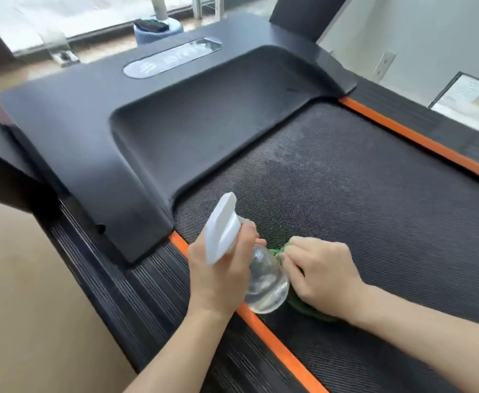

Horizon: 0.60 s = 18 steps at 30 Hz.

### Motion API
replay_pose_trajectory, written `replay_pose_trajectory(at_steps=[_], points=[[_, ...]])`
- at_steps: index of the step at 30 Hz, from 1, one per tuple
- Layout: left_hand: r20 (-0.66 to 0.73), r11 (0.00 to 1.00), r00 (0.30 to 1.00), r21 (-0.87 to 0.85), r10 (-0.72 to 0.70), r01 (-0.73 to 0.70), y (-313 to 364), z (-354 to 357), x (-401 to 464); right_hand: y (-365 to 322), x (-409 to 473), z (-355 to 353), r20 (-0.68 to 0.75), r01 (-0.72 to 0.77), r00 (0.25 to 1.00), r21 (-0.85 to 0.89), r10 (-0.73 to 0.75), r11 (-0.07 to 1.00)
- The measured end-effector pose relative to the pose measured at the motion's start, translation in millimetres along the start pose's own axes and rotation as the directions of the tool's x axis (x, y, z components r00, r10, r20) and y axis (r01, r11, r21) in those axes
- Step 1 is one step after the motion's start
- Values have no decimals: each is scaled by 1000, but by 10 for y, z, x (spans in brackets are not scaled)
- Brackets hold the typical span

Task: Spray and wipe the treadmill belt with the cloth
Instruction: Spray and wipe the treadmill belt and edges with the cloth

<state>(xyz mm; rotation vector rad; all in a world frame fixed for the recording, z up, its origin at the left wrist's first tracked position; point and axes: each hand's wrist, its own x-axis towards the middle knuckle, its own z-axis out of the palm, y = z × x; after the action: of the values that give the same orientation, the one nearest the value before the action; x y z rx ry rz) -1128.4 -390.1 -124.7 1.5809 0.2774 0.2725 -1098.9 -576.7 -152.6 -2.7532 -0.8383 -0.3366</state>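
I am watching my left hand (pixel 218 279) holding the spray bottle (pixel 264 282) by its neck, fingers curled round it just under the white trigger head (pixel 222 228), so that grip is clamped on the bottle. The bottle is clear and rounded, tilting with its base toward me and hanging over the near left edge of the treadmill belt (pixel 374 208); clear liquid is sitting in its lower part (how full, I cannot tell). My right hand (pixel 320 273) is pressing down on the green cloth (pixel 298 304), fingers bent over it and gripping it against the belt, just beside the bottle. Only scraps of the cloth are showing, at the fingertips and under the wrist.

The belt is looking dark and textured, with a duller patch ahead of my hands. Orange strips (pixel 420 140) are running along both its sides, with ribbed black side rails (pixel 125 287) outside them. The black motor cover (pixel 136 131) is lying beyond the belt, carrying a glossy oval badge (pixel 173 58). Farther off, a blue base (pixel 153 31) is standing by the window.
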Motion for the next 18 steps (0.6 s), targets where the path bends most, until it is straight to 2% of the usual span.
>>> replay_pose_trajectory(at_steps=[2, 3, 5, 7, 8, 10, 12, 15, 18], points=[[12, 1000, 1000, -1, 5, -5, -2, -1, -5, 195, 124, -7, 44, 121, 992, -15, -120, 993], [10, 1000, 1000, -5, 1, -1, -8, -5, 0, 280, 293, 26, 49, 118, 992, -36, -116, 992], [-11, 1000, 1000, -10, -11, 11, -28, -18, 8, 366, 756, 168, -18, -66, 998, -98, 64, 993], [-14, 999, 1000, -25, -27, 26, -16, -7, 15, 364, 1245, 285, -69, -320, 947, -123, 313, 939], [-11, 998, 999, -52, -43, 42, 3, -14, 15, 318, 1430, 344, -71, -395, 918, -122, 389, 910], [11, 987, 995, -126, -101, 102, 55, -29, 41, 198, 1571, 390, -56, -439, 898, -122, 436, 890], [34, 971, 986, -171, -161, 164, 162, -79, 39, 37, 1328, 338, -34, -378, 926, -117, 377, 918], [1, 941, 960, -201, -278, 273, 390, -253, -5, -241, 541, 185, -27, -194, 981, -74, 193, 978], [39, 890, 911, -198, -411, 411, 468, -553, -85, -389, -221, -18, 17, -16, 1000, 11, 15, 1000]])
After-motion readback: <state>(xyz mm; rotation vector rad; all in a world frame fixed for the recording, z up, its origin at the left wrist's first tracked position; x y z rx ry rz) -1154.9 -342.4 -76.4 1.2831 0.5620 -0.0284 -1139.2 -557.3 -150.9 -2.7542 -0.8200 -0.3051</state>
